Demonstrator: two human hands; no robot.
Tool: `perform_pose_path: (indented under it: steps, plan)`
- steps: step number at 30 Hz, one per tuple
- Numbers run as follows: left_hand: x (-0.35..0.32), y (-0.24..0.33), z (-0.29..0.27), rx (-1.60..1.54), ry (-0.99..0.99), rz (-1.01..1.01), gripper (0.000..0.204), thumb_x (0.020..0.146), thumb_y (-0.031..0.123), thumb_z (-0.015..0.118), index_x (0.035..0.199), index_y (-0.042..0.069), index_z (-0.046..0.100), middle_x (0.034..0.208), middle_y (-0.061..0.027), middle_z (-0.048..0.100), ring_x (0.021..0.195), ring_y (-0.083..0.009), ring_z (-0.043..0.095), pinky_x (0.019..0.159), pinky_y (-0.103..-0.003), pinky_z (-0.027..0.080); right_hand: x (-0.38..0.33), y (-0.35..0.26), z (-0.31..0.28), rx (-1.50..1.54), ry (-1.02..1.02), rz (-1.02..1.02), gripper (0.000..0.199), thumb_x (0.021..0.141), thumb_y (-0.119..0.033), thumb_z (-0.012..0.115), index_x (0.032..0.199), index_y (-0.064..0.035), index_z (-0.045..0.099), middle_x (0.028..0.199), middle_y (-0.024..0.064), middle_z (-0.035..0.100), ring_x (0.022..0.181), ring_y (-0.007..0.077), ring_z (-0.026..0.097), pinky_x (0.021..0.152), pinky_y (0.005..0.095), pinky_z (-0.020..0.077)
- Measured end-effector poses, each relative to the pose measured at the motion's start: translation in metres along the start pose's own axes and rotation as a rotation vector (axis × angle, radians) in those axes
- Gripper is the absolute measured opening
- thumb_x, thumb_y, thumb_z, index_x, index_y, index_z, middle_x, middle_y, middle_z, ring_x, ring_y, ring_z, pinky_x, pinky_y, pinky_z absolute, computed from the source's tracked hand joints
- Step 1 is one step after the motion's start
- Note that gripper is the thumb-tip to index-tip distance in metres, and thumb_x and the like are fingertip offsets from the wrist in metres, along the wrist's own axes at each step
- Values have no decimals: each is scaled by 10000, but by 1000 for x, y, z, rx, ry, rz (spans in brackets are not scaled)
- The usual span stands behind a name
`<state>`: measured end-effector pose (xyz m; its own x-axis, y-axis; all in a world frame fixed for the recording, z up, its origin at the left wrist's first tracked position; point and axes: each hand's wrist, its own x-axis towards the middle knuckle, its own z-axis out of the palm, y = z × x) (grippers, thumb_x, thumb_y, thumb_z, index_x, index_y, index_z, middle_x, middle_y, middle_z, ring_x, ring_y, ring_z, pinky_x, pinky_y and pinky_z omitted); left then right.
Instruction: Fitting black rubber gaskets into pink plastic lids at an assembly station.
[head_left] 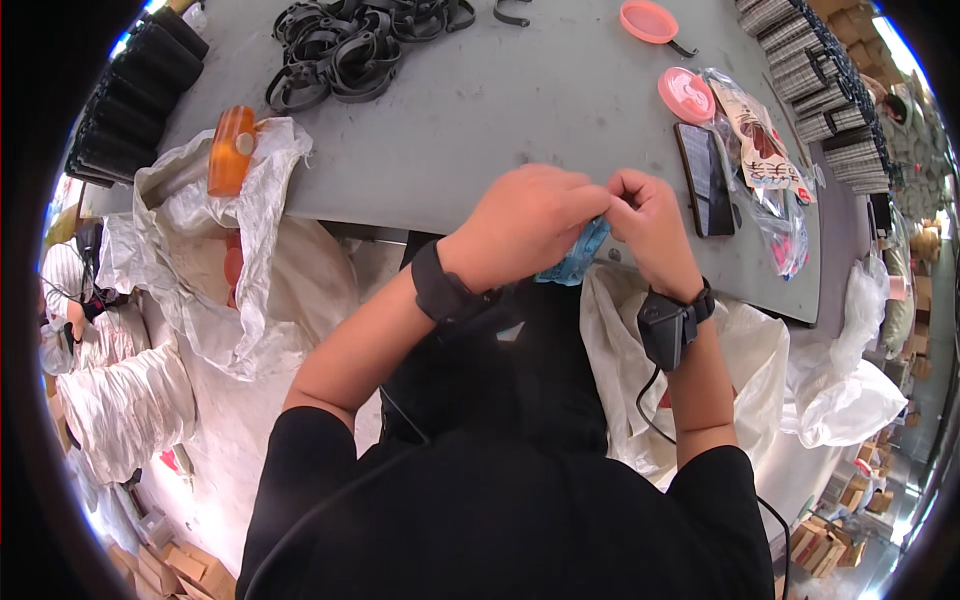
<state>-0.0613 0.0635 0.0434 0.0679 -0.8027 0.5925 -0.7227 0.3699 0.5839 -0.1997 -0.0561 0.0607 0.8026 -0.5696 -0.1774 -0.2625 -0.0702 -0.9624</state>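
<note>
Both hands meet at the near edge of the grey bench. The left hand and the right hand pinch a small blue packet between them, fingers closed on it. A black phone lies just right of them, and a heap of black straps sits far left.

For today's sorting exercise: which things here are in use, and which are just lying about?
In use:
left hand
right hand
small blue item, pinched between both

Lying about:
phone
orange bottle
black straps
two pink lids
</note>
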Motion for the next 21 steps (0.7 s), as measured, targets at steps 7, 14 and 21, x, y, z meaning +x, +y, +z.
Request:
perform_pose_path:
  steps: [7,14,21]
  plan:
    - [-7,-6,9,1,79,-130,118,778,-8,624,882,41,597,785,-88,599,709,-280,589,637,-349,473,6,15,1,353,61,96,111,885,-109,573,822,-21,594,655,-53,495,549,29,419,491,195,340]
    - [-18,-31,8,-470,375,-510,65,910,19,556,974,22,568,831,-56,635,722,-117,574,645,-248,459,13,28,-27,225,293,-11,153,927,-165,582,917,-20,631,703,-18,556,573,44,484,507,198,379]
    - [-11,-48,3,-811,398,-404,109,983,77,486,1083,45,455,1043,-105,622,904,-129,595,770,-258,500,19,28,-25,-104,415,-100,215,907,-163,628,1063,-18,657,757,7,614,631,74,541,564,225,432]
